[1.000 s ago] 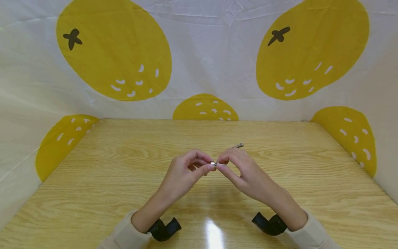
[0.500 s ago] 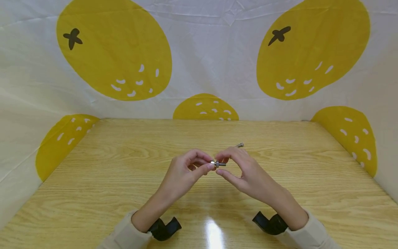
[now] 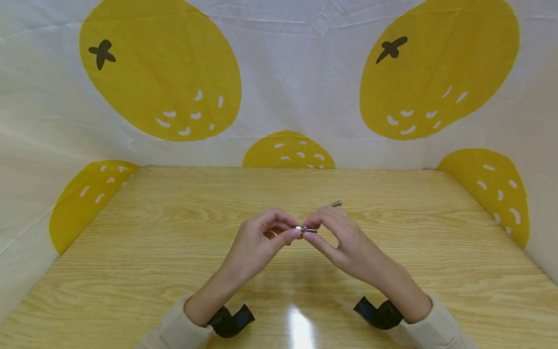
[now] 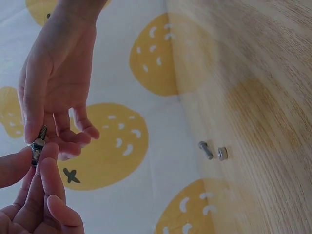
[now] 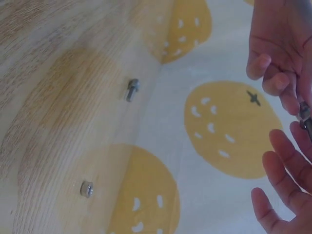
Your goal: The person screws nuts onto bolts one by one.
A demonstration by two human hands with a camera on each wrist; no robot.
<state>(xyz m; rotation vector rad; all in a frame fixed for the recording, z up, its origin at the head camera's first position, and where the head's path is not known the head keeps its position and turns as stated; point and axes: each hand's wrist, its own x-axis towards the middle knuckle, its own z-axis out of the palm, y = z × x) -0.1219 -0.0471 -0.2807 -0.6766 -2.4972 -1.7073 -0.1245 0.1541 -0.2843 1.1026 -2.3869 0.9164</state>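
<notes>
A small metal bolt (image 3: pixel 313 230) lies sideways between my two hands, held up over the table. My left hand (image 3: pixel 261 242) pinches it at its left end between thumb and fingers, hiding that end. On the shank sits a hex nut (image 3: pixel 304 229), just outside the left fingertips. My right hand (image 3: pixel 346 242) has thumb and index finger at this nut, pinching it, while the threaded end sticks out to the right. From the left wrist side, the threaded shank (image 4: pixel 43 130) points toward the right palm.
Beyond the right hand, a second bolt (image 3: pixel 336 203) lies on the wooden table (image 3: pixel 174 218). A loose nut (image 5: pixel 87 189) rests on the tabletop too, hidden in the head view. Behind stands a white cloth (image 3: pixel 296 87) with yellow fruit shapes.
The right thumb and index finger spread apart half a second ago, baring nut and shank, and now they close at the nut again. The left hand keeps its hold and place.
</notes>
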